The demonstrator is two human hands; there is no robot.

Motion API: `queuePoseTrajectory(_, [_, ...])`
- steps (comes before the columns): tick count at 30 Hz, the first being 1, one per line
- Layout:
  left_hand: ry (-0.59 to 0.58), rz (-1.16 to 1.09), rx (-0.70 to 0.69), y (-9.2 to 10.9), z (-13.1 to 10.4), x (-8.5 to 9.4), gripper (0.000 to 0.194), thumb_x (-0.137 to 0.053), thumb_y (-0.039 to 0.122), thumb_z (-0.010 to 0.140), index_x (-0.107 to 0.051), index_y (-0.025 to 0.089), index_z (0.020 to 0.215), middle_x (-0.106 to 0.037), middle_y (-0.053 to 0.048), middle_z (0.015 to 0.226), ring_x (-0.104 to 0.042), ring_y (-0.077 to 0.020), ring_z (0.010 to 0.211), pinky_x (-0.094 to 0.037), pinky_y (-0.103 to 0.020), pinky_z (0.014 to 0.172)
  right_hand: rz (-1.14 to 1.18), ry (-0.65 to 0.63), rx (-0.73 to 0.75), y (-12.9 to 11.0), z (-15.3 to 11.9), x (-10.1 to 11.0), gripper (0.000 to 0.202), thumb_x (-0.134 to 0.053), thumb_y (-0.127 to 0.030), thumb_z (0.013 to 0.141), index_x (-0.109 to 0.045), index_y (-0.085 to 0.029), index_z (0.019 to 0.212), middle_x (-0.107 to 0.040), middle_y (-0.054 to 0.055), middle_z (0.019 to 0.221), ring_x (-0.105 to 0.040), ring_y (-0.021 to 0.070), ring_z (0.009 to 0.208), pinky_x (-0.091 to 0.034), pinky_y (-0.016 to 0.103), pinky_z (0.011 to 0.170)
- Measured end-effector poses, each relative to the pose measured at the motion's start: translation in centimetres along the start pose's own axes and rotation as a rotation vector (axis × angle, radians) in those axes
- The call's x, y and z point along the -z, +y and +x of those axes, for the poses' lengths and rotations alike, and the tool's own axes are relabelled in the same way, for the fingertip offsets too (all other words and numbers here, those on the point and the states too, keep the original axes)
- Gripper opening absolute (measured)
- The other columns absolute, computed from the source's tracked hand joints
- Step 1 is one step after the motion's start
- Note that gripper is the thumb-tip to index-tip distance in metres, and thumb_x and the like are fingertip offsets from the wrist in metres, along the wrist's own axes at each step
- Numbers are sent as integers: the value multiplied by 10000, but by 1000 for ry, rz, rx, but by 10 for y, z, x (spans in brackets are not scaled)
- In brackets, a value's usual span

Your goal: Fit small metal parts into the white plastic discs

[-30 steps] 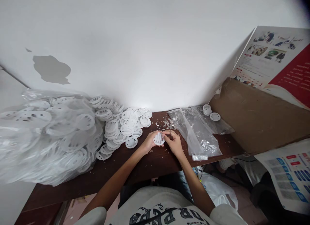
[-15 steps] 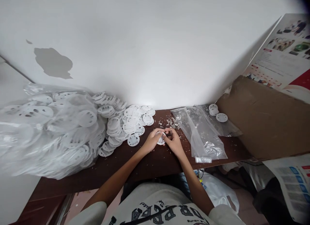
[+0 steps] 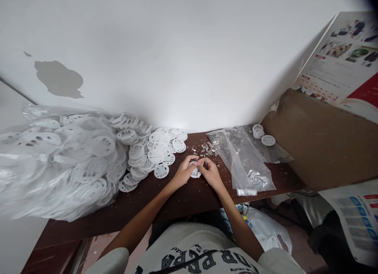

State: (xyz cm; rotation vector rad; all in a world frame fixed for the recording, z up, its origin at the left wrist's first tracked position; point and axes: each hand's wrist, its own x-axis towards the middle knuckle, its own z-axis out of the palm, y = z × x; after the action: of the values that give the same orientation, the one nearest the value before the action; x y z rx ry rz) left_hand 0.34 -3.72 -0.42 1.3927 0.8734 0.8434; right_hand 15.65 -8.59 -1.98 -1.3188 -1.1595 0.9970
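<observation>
One white slotted disc (image 3: 195, 173), over the dark table (image 3: 189, 199), gripped by the left hand (image 3: 184, 172), thumb across its face, fingers curled. Right hand (image 3: 210, 173) — fingers drawn together around a slim upright item (image 3: 205, 160), too small to identify, thumb at the disc. Beyond: scattered metal bits (image 3: 209, 148). Rightward: clear bag (image 3: 242, 165). Leftward: heaped discs (image 3: 159, 146) — loose, many.

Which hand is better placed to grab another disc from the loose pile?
Probably the left hand: it's nearer the loose pile, though it holds a disc. The right hand is farther away and seems to have a thin tool in its grip.
</observation>
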Motion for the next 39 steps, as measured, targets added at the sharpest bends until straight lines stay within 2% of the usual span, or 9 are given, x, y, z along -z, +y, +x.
queuePoseTrajectory(6, [5,134,-85,2,-2,1,296,-624,381,922,-710,216,1153,-728,-41,1000,-633,-200,842,-484,-289,766,68,-3,65,0,1,2,315,-688,-520,883,-660,-207,903,-606,4,800,-554,166,717,-470,269,663])
queuePoseTrajectory(10, [-22,27,-1,3,-1,-1,342,-638,438,921,-713,197,1152,-729,-54,968,-641,-193,803,-499,-294,749,177,79,-7,3,-2,5,365,-650,-576,911,-671,-213,945,-533,-29,656,-451,135,547,-392,256,527])
queuePoseTrajectory(15, [-229,-353,241,4,-2,3,442,-693,474,881,-693,163,1194,-741,-138,1100,-702,-243,861,-549,-347,740,269,245,1,8,-18,12,468,-488,-621,990,-701,-206,1028,-544,-7,652,-493,153,546,-413,281,532])
queuePoseTrajectory(19, [-453,-575,377,12,-6,10,559,-755,338,833,-625,243,1369,-675,-149,1336,-709,-261,1031,-550,-331,802,237,352,38,11,-34,17,476,-444,-616,1012,-697,-213,995,-603,31,779,-582,183,684,-492,312,656])
queuePoseTrajectory(25, [-595,-578,373,24,-19,11,791,-866,232,727,-573,281,1461,-633,-139,1425,-657,-281,1226,-520,-365,962,282,327,47,7,-46,17,454,-480,-594,1007,-698,-219,1144,-520,-11,717,-447,130,538,-396,271,505])
queuePoseTrajectory(29, [-589,-517,314,21,-19,12,767,-897,211,713,-616,257,1425,-642,-136,1423,-681,-276,1198,-492,-367,1019,297,305,60,5,-44,15,560,-506,-552,1003,-463,-298,1500,-566,-31,766,-428,121,510,-383,249,476])
queuePoseTrajectory(33, [-492,-535,324,12,-9,15,568,-871,271,774,-698,189,1309,-691,-151,1333,-725,-239,1073,-518,-273,854,312,352,91,10,-42,18,484,-503,-522,1001,-458,-299,1428,-693,18,946,-463,115,494,-420,264,495])
queuePoseTrajectory(36, [-430,-592,330,4,-2,17,483,-837,398,814,-737,134,1206,-754,-154,1133,-730,-201,911,-525,-264,776,340,298,84,13,-42,23,391,-430,-507,1011,-549,-236,1267,-723,130,1178,-682,194,751,-544,340,676])
queuePoseTrajectory(39, [-389,-581,328,-3,2,18,502,-780,507,851,-741,105,1149,-761,-147,988,-714,-188,833,-524,-272,760,425,223,74,12,-39,29,509,-334,-533,1005,-541,-196,1326,-621,202,1424,-700,296,1132,-560,447,902])
